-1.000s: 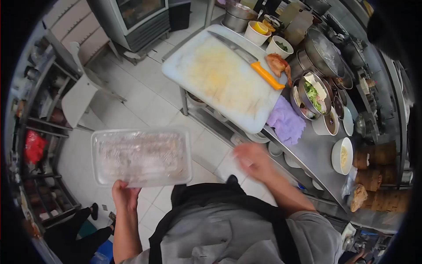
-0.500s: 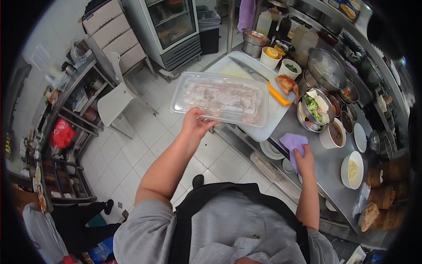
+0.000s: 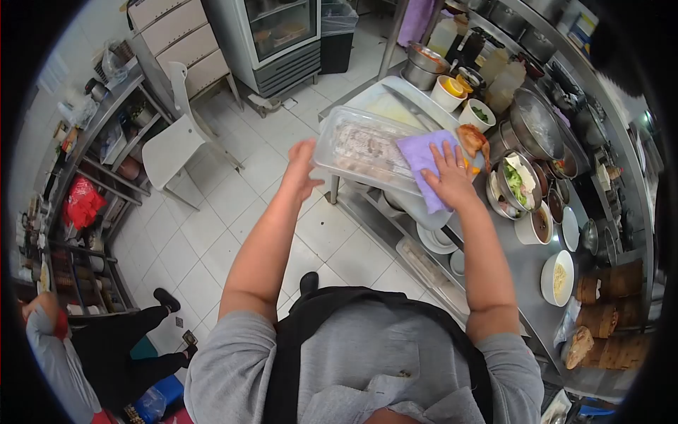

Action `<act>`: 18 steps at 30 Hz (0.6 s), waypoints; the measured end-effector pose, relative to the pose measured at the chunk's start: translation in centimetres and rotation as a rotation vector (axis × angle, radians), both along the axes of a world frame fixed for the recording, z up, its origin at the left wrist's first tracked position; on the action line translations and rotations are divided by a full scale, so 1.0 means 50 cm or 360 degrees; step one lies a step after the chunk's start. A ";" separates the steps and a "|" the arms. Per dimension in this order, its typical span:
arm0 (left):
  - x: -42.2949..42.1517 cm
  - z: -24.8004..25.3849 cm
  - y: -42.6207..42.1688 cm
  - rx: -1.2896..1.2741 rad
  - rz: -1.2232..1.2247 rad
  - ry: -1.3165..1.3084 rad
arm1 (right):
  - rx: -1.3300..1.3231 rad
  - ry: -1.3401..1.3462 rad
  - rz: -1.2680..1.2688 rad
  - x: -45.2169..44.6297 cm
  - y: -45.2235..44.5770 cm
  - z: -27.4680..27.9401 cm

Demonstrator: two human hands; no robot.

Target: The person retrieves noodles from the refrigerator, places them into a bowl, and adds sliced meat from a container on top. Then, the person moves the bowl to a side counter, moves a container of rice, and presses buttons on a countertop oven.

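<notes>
A clear plastic container (image 3: 367,147) with pale, frosty-looking contents lies over the white cutting board (image 3: 395,88), its left end jutting past the board. My left hand (image 3: 302,169) is beside that end, fingers apart; whether a finger touches the rim I cannot tell. Flat on a purple cloth (image 3: 421,150), my right hand (image 3: 448,173) presses it onto the container's right end with fingers spread. The cloth hides that corner. Behind the container a knife blade (image 3: 413,102) shows on the board, its handle mostly covered. A piece of roasted poultry (image 3: 474,143) lies right of my right hand.
Right of the board stand a bowl of vegetables (image 3: 519,180), a tub of brown liquid (image 3: 534,225) and a noodle bowl (image 3: 559,278). A white chair (image 3: 180,145) is at left. Another person's legs (image 3: 120,346) show at lower left.
The container has moved right, over the board, and my left hand has let go of its underside. My right hand has brought the purple cloth up from the counter edge onto the container.
</notes>
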State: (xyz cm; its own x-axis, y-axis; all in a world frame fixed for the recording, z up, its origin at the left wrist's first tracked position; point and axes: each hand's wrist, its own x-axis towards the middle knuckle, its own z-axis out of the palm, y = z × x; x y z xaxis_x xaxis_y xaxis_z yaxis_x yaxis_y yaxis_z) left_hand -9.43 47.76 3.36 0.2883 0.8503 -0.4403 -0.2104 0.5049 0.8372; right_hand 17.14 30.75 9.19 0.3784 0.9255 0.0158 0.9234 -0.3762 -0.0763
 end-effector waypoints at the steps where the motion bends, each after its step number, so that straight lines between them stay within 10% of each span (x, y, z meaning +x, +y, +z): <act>1: 0.003 -0.002 0.026 0.0088 -0.0230 -0.0089 | -0.0107 -0.0015 -0.0027 0.003 0.001 0.000; 18: 0.030 0.016 0.041 -0.0201 -0.0625 -0.0523 | 0.0113 0.0303 0.0874 -0.207 0.174 -0.006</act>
